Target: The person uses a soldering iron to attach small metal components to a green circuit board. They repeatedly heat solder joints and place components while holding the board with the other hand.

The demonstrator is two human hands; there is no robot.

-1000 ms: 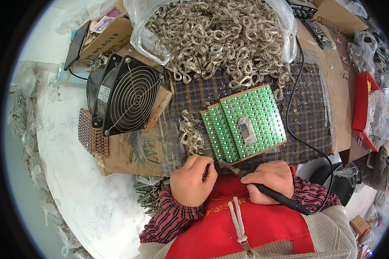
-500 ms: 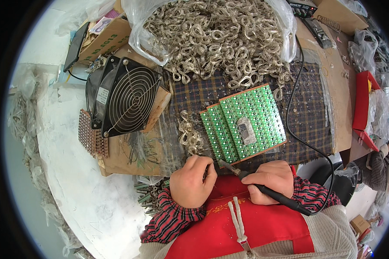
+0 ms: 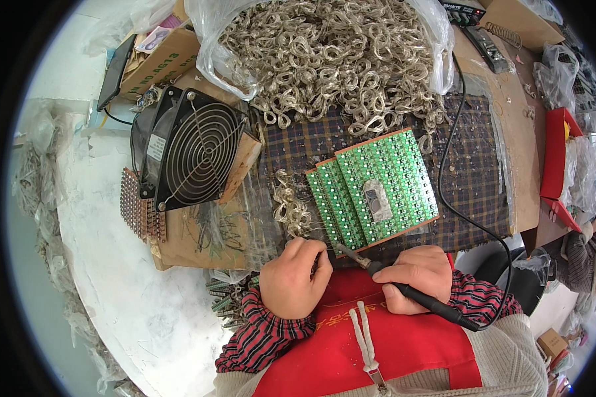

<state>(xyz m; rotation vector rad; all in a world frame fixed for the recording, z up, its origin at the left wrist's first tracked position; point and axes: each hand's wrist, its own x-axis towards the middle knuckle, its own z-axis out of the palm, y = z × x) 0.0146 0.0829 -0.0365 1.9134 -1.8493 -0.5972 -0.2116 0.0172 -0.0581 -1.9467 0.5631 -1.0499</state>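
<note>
My right hand (image 3: 417,278) is closed round the black handle of a soldering iron (image 3: 424,303). Its metal tip points up and left and meets the lower edge of the leftmost green circuit board panel (image 3: 326,210). Beside that edge my left hand (image 3: 295,278) is closed in a pinch on thin wire, mostly hidden by the fingers. Coiled clear-coated wires (image 3: 291,208) lie just above the left fingertips, with fine strands reaching the boards. The panels overlap like steps, and on the top panel (image 3: 404,165) rests a small greyish block (image 3: 377,200) with a dark recess.
A big heap of coiled wires (image 3: 338,59) spills from a plastic bag at the back. At left stands a black fan (image 3: 202,152) with brown board strips (image 3: 136,205) beside it. The iron's black cord (image 3: 447,159) crosses the plaid cloth (image 3: 477,172). A red box (image 3: 556,159) stands at right.
My right hand and the soldering iron have shifted very slightly to the right. The left hand, boards and wires look unchanged.
</note>
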